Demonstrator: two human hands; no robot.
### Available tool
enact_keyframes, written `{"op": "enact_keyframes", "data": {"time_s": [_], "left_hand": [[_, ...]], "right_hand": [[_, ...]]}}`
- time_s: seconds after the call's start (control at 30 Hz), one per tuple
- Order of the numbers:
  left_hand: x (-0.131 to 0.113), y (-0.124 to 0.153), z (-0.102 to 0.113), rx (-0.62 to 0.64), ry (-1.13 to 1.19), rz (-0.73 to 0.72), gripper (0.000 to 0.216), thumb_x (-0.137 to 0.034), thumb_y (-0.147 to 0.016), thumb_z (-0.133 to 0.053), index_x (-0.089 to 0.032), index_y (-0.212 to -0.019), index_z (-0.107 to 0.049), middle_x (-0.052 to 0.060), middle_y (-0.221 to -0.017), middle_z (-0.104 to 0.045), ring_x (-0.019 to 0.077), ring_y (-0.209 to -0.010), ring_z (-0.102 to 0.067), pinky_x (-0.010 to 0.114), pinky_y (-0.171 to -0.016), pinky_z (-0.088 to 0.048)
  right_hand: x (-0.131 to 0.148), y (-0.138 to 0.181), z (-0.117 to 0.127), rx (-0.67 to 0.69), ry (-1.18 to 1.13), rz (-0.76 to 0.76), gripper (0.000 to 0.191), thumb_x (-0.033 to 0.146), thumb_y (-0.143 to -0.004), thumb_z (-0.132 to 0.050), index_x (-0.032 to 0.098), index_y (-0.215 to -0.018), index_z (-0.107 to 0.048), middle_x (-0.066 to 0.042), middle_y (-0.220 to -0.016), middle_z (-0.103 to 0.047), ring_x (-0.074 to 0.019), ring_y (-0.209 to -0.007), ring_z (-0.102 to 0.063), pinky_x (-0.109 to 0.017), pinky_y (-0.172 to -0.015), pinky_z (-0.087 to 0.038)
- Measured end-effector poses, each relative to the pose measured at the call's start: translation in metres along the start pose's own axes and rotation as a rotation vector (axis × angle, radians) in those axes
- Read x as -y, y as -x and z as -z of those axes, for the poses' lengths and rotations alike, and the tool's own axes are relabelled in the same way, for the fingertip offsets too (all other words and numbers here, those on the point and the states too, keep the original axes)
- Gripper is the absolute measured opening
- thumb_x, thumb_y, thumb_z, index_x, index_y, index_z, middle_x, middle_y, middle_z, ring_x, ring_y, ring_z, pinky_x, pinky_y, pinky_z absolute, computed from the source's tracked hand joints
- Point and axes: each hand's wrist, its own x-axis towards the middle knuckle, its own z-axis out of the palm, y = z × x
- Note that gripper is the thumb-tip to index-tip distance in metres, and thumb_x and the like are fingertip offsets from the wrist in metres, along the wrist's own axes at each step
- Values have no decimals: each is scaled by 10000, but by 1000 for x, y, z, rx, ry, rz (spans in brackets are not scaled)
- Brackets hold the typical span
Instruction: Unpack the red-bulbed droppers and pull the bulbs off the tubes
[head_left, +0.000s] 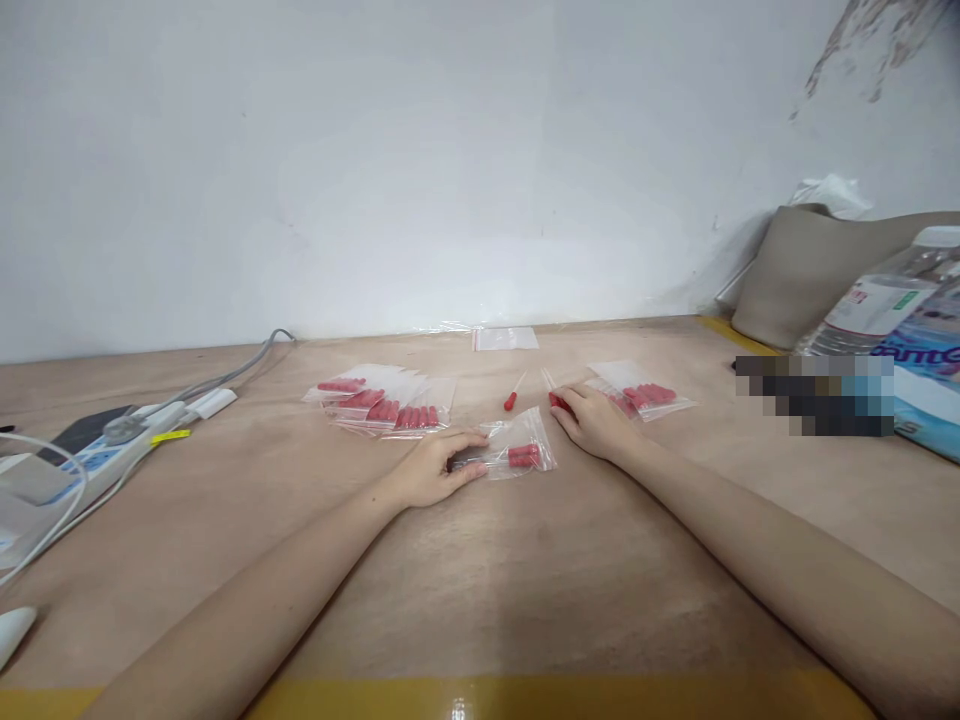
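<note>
My left hand (pixel 442 468) grips the left end of a clear zip bag (pixel 499 437) between thumb and fingers. Inside that bag, near its right end, lie red-bulbed droppers (pixel 523 456). To the right, my right hand (pixel 592 420) has its fingers closed on the red bulb of a dropper (pixel 556 399), whose thin clear stem points up and away. Between the hands and a little farther back, a loose red-bulbed dropper (pixel 511 401) lies on the table. Just past my right hand are bags with red droppers (pixel 649 394), partly covered by the hand.
Overlapping bags of red droppers (pixel 384 410) lie at the left. A flat bag (pixel 506 340) rests by the wall. A power strip (pixel 97 460) with cables is at far left. A plastic bottle (pixel 870 310), a beige container (pixel 787 275) and a blue package (pixel 930 410) stand right.
</note>
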Motion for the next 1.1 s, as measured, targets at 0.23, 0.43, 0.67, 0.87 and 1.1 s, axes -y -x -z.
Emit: {"op": "enact_keyframes", "data": {"time_s": [0.23, 0.43, 0.67, 0.87, 1.1], "left_hand": [[-1, 1, 1, 13, -25, 47, 417, -391, -816, -510, -220, -1196, -488, 55, -1154, -580, 197, -983, -562, 331, -844, -444], [-2, 0, 0, 0, -14, 37, 391, -375, -819, -510, -211, -1174, -500, 51, -1155, -580, 186, -1007, -553, 314, -869, -430], [-3, 0, -1, -9, -9, 44, 384, -360, -815, -515, -211, -1168, -504, 48, -1132, -591, 176, -934, -577, 303, -826, -448], [-3, 0, 0, -3, -18, 53, 391, -378, -815, -515, -214, -1170, -511, 46, -1130, -592, 179, -973, -564, 302, -845, -438], [0, 1, -1, -4, -24, 47, 397, -380, -810, -518, -216, -1172, -509, 50, -1157, -579, 186, -985, -565, 302, -829, -451]], "right_hand": [[23, 8, 13, -16, -378, 54, 129, 260, -759, -524, 193, -685, -606, -27, -684, -594, -159, -696, -537, -304, -692, -423], [42, 8, 26, 319, -556, 125, 232, 381, -719, -617, 231, -892, -651, -28, -977, -598, -173, -897, -539, -296, -788, -402], [50, 5, 31, 433, -433, -62, 192, 325, -646, -656, 185, -755, -582, 29, -643, -545, -95, -567, -475, -202, -492, -317], [39, 5, 21, 415, -714, -130, 142, 259, -661, -618, 177, -756, -552, 35, -626, -543, -83, -562, -491, -191, -484, -348], [-2, -9, 44, 328, -1075, -387, 255, 278, -614, -703, 163, -822, -609, -34, -850, -654, -133, -750, -607, -257, -660, -487]]}}
